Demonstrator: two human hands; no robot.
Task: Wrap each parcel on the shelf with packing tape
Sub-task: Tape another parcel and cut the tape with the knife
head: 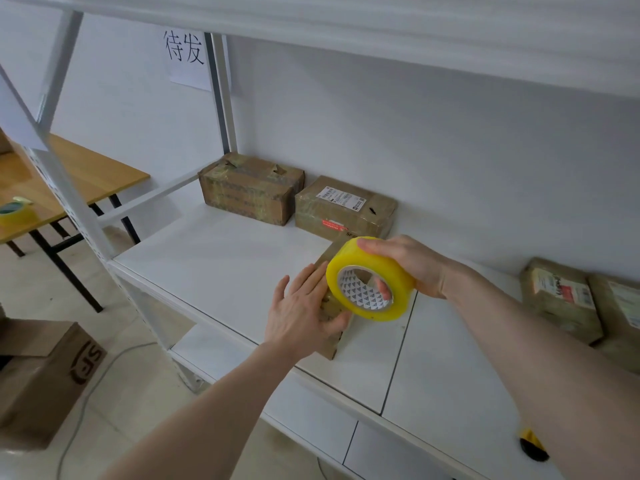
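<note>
At the near edge of the white shelf (221, 258), the fingers (313, 277) of the left hand (304, 313) lie nearly straight and spread on the top of a small brown parcel (329, 336), the thumb hooked round its near end, pressing it down rather than gripping. Just right of them, the right hand (408, 263) holds a yellow roll of packing tape (369, 280), one finger through the core and the rest curled over the rim, so the roll hangs directly above the parcel's far half. The parcel's long axis runs from near to far, angled slightly right; the roll's open face looks toward the near left, so tape would likely be drawn along that axis, toward the left hand, which is the nearer one. Whether a free tape end is already stuck down cannot be seen. Farther back sit two more parcels (251, 188) side by side against the wall, with others at the far right (561, 299). Beyond the shelf post, a wooden table (86, 174) carries a second tape roll (15, 211), and a cardboard box (38, 375) stands on the floor.
</note>
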